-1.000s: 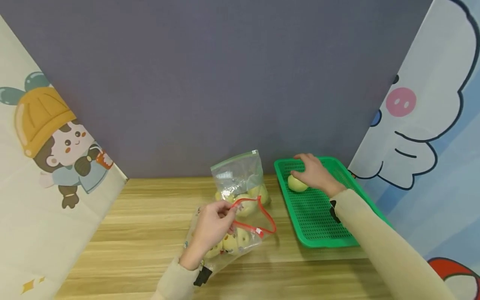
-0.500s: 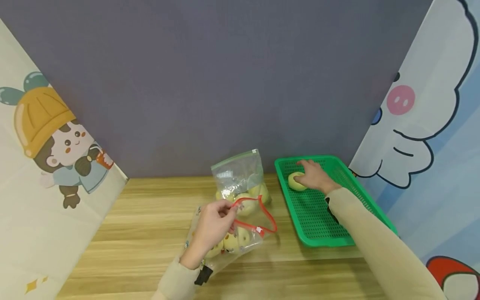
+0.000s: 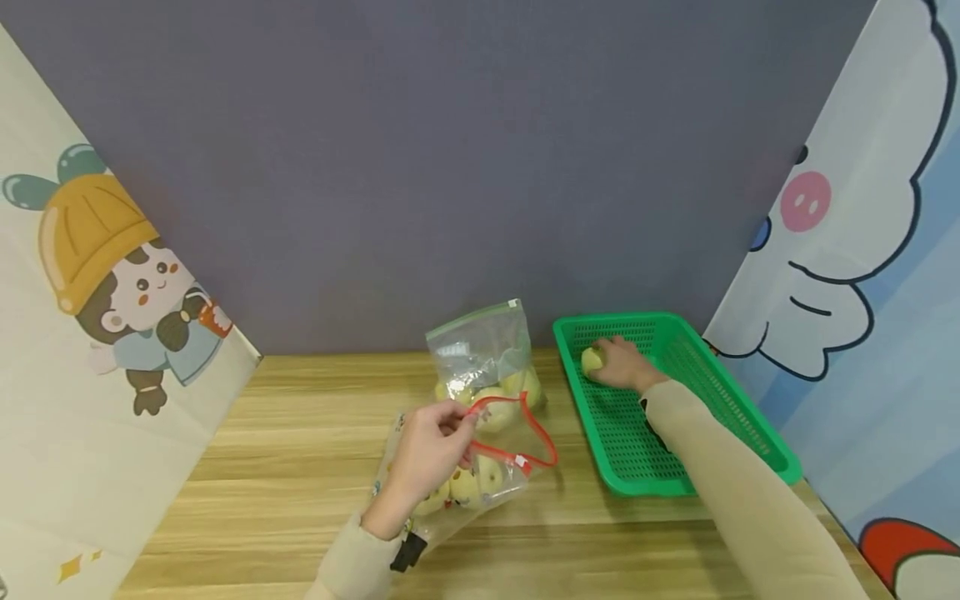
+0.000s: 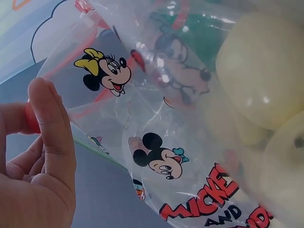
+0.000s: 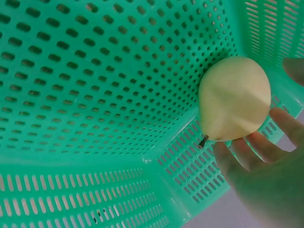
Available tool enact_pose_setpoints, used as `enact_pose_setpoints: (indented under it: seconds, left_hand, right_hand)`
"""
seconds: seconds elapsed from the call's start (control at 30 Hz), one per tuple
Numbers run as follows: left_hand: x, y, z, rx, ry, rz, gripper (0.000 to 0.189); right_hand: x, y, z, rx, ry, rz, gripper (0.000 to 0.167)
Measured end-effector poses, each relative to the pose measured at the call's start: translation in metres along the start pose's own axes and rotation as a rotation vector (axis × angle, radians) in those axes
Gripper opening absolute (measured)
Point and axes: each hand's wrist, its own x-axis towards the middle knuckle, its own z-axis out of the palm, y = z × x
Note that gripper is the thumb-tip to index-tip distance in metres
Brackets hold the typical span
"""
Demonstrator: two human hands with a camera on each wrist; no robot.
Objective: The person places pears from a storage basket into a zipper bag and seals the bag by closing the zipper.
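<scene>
Right hand (image 3: 624,365) touching pear (image 5: 235,97), left hand (image 3: 429,446) pinching red-rimmed bag (image 4: 156,114)

A booth-like work corner, shown by a wood-grain tabletop (image 3: 300,467) between cartoon-printed side panels (image 3: 877,217) and a grey backdrop (image 3: 465,167)

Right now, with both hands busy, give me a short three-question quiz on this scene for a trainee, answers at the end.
1. Which hand pinches the red-edged, cartoon-printed clear plastic bag?
2. As the person sees it, where is the green-edged clear plastic bag relative to the green perforated plastic basket? A) inside it; B) left of it; C) right of it.
3. True or false: the round pale-yellow pear at the right hand is inside a plastic bag.

Key: 1. The left hand. 2. B. 3. False; it is inside the basket.
</scene>
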Motion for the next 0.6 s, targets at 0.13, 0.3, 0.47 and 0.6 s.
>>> enact_pose_setpoints:
  seconds: [0.13,0.3,0.47,0.6]
  left_hand:
    - [-0.0003,0.0002,-0.001,0.0,0.001,-0.007,0.012]
    - [0.0004,-0.0001,-0.0006,0.002,-0.004,-0.015,0.012]
    - [0.0009,-0.0006,0.0004,0.003,-0.01,-0.018,0.013]
    - [0.0011,-0.0016,0.0014,-0.004,-0.013,-0.014,0.012]
  right_hand:
    - [0.0013,0.0019,0.0013,-0.037,0.009,0.008,0.064]
    - [0.0035,0.0024,0.0007,-0.065,-0.018,0.018,0.066]
    - [0.0054,0.0003,-0.0003,-0.09,-0.038,0.057,0.068]
    - [0.0059,0.0,-0.0006,-0.092,-0.043,0.077,0.071]
